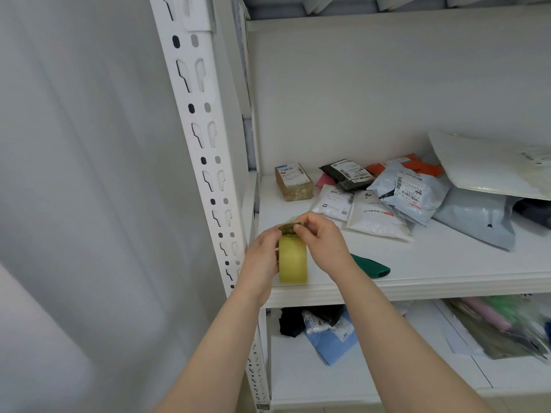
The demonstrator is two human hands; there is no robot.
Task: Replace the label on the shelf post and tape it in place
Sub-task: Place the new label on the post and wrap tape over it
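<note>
A yellowish roll of clear tape [292, 260] stands on edge at the front left corner of the white shelf [447, 263]. My left hand [262, 260] grips the roll's left side. My right hand [323, 239] pinches the loose tape end at the top of the roll, between thumb and fingers. The white slotted shelf post [205, 138] rises just left of my hands. No label is visible on the post.
A green-handled tool [371, 266] lies on the shelf right of my right wrist. A small brown box [293, 181] and several mailer bags [408, 192] sit further back. More bags [328, 332] lie on the lower shelf. A grey wall is at left.
</note>
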